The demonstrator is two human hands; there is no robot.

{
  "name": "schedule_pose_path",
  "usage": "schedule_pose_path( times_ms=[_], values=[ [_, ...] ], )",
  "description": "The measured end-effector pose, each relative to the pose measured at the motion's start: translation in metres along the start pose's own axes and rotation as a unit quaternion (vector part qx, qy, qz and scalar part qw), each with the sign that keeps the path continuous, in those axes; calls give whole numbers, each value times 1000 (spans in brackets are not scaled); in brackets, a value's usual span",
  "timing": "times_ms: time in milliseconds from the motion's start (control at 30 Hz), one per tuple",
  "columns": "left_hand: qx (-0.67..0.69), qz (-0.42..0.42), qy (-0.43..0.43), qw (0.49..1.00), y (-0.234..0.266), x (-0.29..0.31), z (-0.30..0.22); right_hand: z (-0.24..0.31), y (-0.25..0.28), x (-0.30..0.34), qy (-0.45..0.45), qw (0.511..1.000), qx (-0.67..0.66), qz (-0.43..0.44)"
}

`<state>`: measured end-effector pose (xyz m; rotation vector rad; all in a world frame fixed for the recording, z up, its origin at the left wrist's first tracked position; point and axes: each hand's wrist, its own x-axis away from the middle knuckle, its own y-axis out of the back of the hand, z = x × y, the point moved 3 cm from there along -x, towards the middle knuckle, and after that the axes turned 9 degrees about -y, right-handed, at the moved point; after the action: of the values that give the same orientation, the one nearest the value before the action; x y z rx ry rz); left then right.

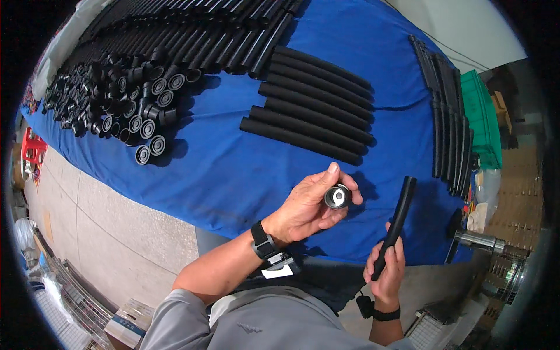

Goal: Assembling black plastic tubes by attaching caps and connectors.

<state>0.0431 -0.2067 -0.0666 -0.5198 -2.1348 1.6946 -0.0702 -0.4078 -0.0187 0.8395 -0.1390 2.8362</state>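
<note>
Head view: shows a short, round black cap (pixel 329 204) in the left hand (pixel 303 205), just above the blue cloth (pixel 216 181) near its front edge, with its hollow mouth toward the camera. Reveals, inside that mouth, a pale, shiny disc with a dark centre. Held with thumb at the upper left and bent fingers round the right and lower sides, slightly spread. Grips in the right hand (pixel 394 277), by the lower end, a straight, smooth black tube (pixel 402 204), slanting up to the right, apart from the cap. Wrapped there by curled fingers; cannot tell just how the thumb presses.

Beyond, on wrinkled fabric, lies a row of matte black tubes (pixel 315 105), side by side with uneven ends. Heaped at upper left, a pile of black fittings (pixel 134 108), some showing concentric rings, beside a bank of glossier long tubes (pixel 233 46). Stretched along the right edge, a bundle of slim dark rods (pixel 446 116); just past it, a green plastic crate (pixel 479 116), contents impossible to make out. Down at lower left, a cardboard box (pixel 128 321) beside a wire rack (pixel 76 312); cannot see inside the box.
</note>
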Motion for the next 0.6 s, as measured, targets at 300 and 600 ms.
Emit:
schedule_pose_path(
  times_ms=[300,600],
  values=[
    [-43,17,1,999,0,2,0,-1,1,7,17,1000,21,15],
    [-125,-39,-32,991,-9,3,-5,0,7,18,52,996,58,52]
  ],
)
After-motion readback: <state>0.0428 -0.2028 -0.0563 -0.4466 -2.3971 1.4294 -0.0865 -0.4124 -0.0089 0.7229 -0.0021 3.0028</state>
